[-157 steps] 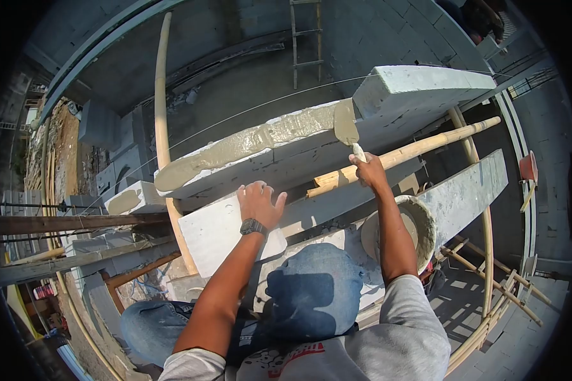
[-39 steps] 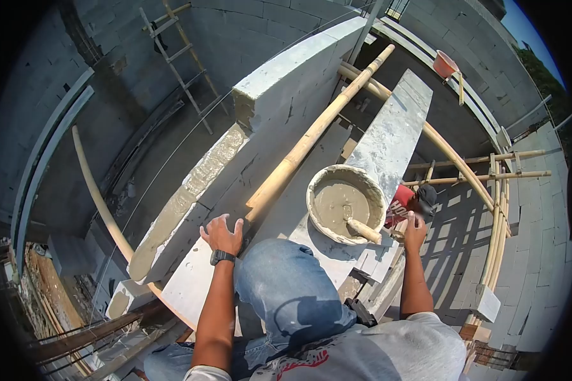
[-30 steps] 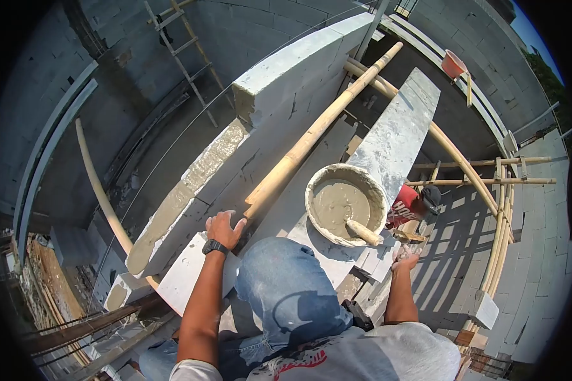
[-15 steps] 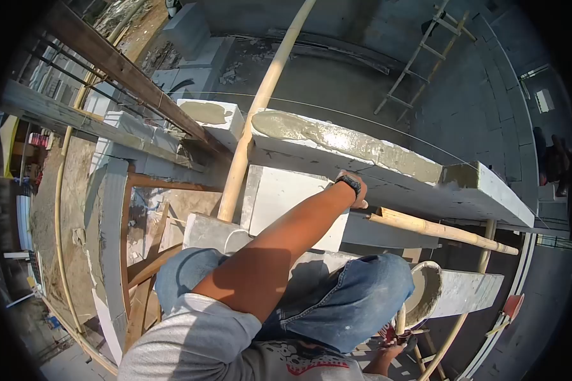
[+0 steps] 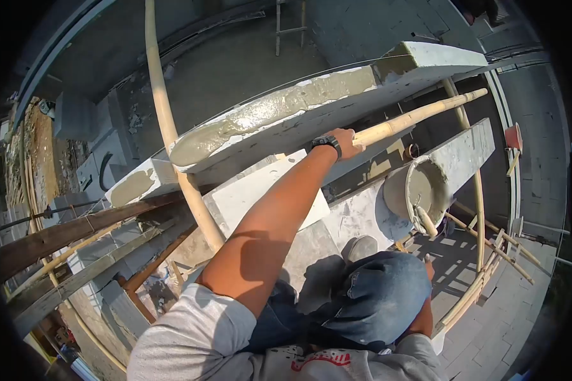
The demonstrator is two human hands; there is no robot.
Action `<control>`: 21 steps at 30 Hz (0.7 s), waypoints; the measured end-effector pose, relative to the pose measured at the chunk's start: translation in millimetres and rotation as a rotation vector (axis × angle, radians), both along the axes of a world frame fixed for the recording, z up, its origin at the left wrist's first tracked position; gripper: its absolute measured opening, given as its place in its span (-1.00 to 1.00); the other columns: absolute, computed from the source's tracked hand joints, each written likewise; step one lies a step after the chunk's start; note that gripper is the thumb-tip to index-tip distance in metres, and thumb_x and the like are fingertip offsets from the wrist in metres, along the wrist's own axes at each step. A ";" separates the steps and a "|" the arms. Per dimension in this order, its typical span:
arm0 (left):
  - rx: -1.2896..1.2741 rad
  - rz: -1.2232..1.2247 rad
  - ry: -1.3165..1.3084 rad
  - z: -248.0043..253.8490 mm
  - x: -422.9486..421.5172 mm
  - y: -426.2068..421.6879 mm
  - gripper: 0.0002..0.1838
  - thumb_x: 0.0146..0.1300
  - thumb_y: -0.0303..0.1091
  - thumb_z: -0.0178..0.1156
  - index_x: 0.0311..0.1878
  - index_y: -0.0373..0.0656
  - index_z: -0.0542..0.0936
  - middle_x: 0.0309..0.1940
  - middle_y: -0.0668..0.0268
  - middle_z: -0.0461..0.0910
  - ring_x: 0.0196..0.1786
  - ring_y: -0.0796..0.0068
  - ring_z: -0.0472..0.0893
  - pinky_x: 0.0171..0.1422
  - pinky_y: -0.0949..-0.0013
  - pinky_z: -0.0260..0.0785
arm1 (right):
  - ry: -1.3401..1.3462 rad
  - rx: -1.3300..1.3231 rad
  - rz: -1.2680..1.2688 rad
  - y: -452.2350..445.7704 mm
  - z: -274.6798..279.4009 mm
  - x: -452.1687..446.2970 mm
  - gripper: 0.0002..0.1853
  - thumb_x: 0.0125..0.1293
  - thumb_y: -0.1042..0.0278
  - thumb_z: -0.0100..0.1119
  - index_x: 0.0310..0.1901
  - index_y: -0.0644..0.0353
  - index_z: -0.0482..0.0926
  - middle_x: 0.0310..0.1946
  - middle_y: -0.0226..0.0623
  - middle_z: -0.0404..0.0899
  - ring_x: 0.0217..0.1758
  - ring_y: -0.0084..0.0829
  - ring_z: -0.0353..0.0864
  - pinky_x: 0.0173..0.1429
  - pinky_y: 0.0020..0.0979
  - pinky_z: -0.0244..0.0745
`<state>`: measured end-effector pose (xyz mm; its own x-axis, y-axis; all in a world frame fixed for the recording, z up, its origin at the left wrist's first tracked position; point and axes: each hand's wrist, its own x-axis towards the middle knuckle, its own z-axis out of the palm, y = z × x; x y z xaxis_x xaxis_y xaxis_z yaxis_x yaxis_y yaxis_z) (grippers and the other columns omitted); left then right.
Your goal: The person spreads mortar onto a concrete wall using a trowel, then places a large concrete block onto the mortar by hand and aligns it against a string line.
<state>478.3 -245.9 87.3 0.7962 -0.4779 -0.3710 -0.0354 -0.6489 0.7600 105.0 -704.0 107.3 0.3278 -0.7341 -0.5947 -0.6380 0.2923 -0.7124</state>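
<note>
My left hand [image 5: 344, 142], a dark watch on its wrist, reaches forward and is closed around the near end of a bamboo pole [image 5: 419, 117]. Beneath that forearm lies a white block [image 5: 267, 190]. Beside my right knee, my right hand [image 5: 429, 268] shows only a little of itself; the knee hides most of its fingers. Just beyond it stands a bucket [image 5: 397, 197] of grey mortar, with a trowel [image 5: 427, 222] resting in it, handle over the rim. Wet mortar [image 5: 273, 108] coats the top of the block wall [image 5: 299, 124] ahead.
An upright bamboo pole [image 5: 165, 114] crosses the wall on the left. A string [image 5: 286, 81] runs along the wall top. The bucket rests on a pale plank [image 5: 470, 149]. Brown timbers [image 5: 63, 232] lie left; bamboo scaffolding [image 5: 470, 298] and a lower floor [image 5: 502, 305] are at right.
The view has swung to the right. My left hand has moved from beside the white block onto the bamboo pole's end. The trowel now sits higher against the bucket, apart from my right hand.
</note>
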 end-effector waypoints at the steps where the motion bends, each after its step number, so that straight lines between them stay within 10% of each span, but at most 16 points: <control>1: 0.014 -0.042 0.258 10.8 2.2 -4.9 -0.29 0.40 0.26 0.29 0.24 -0.24 0.66 0.05 -0.05 0.77 0.15 -0.01 0.75 0.27 0.02 0.55 | 0.002 -0.017 -0.034 7.2 -4.3 0.0 -0.68 0.57 -0.05 0.25 -0.11 0.06 0.57 -0.47 -0.42 0.56 -0.55 -0.48 0.56 -0.44 -0.41 0.56; 21: 0.389 -0.263 0.017 -71.1 -43.1 -22.4 -0.17 0.42 0.34 0.23 0.36 -0.30 0.61 0.22 -0.16 0.69 0.33 -0.14 0.65 0.45 -0.03 0.47 | 0.141 0.169 -0.221 -70.0 -170.7 -31.4 -0.53 0.57 -0.17 0.23 0.13 0.10 0.65 -0.34 -0.34 0.68 -0.46 -0.40 0.65 -0.30 -0.29 0.63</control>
<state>435.2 -268.3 16.1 0.6593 -0.4853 -0.5743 -0.2264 -0.8565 0.4639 73.6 -774.0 -63.4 0.0771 -0.6652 -0.7427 -0.6351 0.5414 -0.5509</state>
